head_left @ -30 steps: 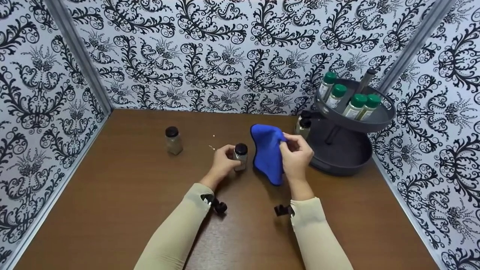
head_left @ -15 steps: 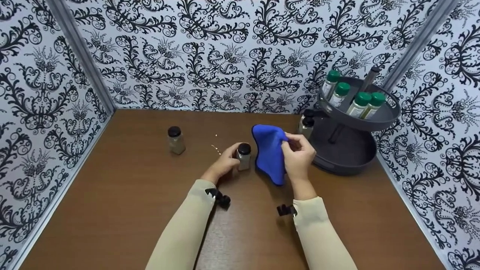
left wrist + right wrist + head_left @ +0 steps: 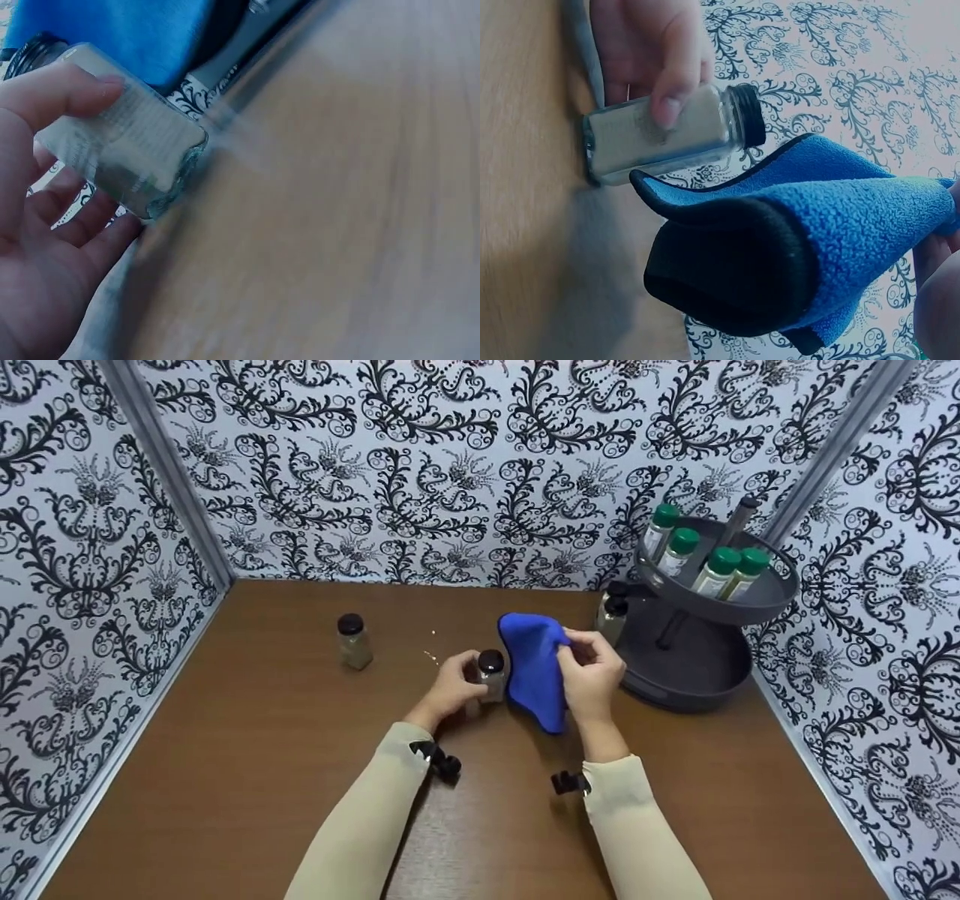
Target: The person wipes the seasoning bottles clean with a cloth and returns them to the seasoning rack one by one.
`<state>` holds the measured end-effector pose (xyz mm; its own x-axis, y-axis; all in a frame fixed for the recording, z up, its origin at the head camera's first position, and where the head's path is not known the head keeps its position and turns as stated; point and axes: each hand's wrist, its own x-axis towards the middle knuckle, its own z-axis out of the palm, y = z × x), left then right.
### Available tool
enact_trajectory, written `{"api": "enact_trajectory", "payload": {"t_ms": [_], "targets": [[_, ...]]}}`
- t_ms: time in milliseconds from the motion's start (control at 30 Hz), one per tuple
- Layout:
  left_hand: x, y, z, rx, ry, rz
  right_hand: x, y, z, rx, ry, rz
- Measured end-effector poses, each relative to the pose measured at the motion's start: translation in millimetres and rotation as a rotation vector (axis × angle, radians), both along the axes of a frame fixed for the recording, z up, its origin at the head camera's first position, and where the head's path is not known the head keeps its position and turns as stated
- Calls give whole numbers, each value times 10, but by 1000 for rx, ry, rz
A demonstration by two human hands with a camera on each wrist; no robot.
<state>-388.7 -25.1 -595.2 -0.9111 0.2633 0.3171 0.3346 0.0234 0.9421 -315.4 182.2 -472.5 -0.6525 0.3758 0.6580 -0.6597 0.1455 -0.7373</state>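
Observation:
My left hand [image 3: 451,688] holds a square glass spice jar [image 3: 492,678] with a black lid, thumb on one side and fingers on the other. In the left wrist view the jar [image 3: 124,131] carries a pale label and is filled with light powder. My right hand [image 3: 594,671] pinches a blue cloth [image 3: 534,667] with black edging by its upper corner, and the cloth hangs down just right of the jar. In the right wrist view the cloth [image 3: 855,225] droops in a fold, close to the upright jar [image 3: 667,135].
Another black-lidded jar [image 3: 354,642] stands at the left. Pale crumbs [image 3: 431,656] lie on the brown table [image 3: 247,735]. At the right, a dark two-tier rack [image 3: 686,675] bears several green-capped bottles [image 3: 716,574]; black-lidded jars [image 3: 613,619] stand at its left side. Patterned walls enclose the table.
The jar in my left hand has shifted slightly right, nearer the cloth. My right hand and the cloth have barely moved.

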Motion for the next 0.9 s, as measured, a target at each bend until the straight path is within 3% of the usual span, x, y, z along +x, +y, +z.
{"api": "enact_trajectory", "payload": {"t_ms": [167, 367, 567, 733, 900], "targets": [[95, 16, 162, 84, 19, 28, 41, -42, -36, 28, -7, 0], [235, 102, 411, 72, 85, 15, 85, -152, -85, 84, -73, 61], [283, 155, 501, 10, 123, 4, 102, -211, -94, 137, -70, 89], [307, 141, 572, -24, 134, 47, 105, -223, -81, 157, -35, 97], [333, 106, 700, -6, 138, 100, 124, -251, -82, 217, -58, 84]]}}
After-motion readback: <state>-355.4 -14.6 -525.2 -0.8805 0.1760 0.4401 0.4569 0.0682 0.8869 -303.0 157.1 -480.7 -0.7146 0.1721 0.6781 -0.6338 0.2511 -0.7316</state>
